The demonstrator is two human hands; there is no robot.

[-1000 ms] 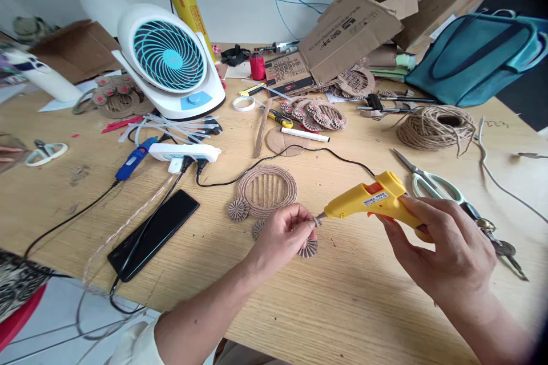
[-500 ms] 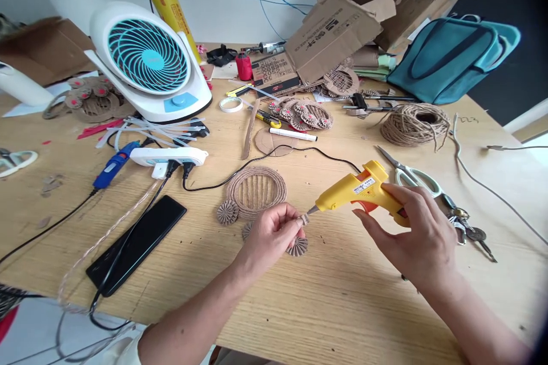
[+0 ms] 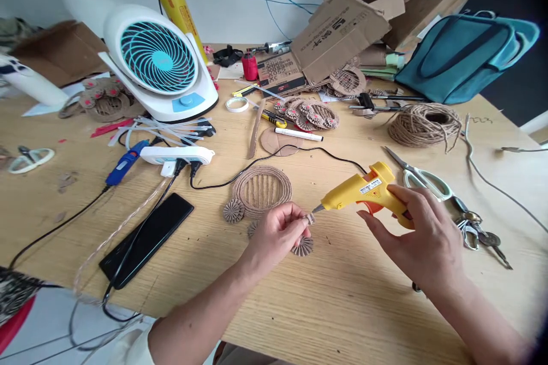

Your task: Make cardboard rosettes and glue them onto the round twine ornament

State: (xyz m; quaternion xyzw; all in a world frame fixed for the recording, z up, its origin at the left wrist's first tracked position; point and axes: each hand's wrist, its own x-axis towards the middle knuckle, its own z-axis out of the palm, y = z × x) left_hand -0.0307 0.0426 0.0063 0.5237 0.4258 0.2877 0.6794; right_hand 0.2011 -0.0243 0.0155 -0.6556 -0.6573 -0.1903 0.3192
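I see the left hand [image 3: 277,235] over the wooden surface [image 3: 342,319], its fingers pinching a tiny cardboard strip [image 3: 310,218]. I count clock times from that hand, with 12 toward the wall. At 4 o'clock, just beside it, is a round folded disc [image 3: 303,247]. The right hand [image 3: 428,234], at 3 o'clock, has its fingers curled around the handle of a yellow glue gun [image 3: 357,191]. The gun's tip is right by the strip, but I can't tell if they touch. A black phone [image 3: 160,231] lies at 9 o'clock, and keys [image 3: 488,238] lie at 3, past the right hand. A bit farther, a brown ring [image 3: 285,188] lies at 11 o'clock and scissors [image 3: 411,170] at 2. Next come a white marker [image 3: 298,134] at 12 and a big roll of string [image 3: 406,128] at 2. Way back are a fan [image 3: 160,60] at 11, an open box [image 3: 338,37] just past 12, and a blue-green bag [image 3: 460,63] between 1 and 2.
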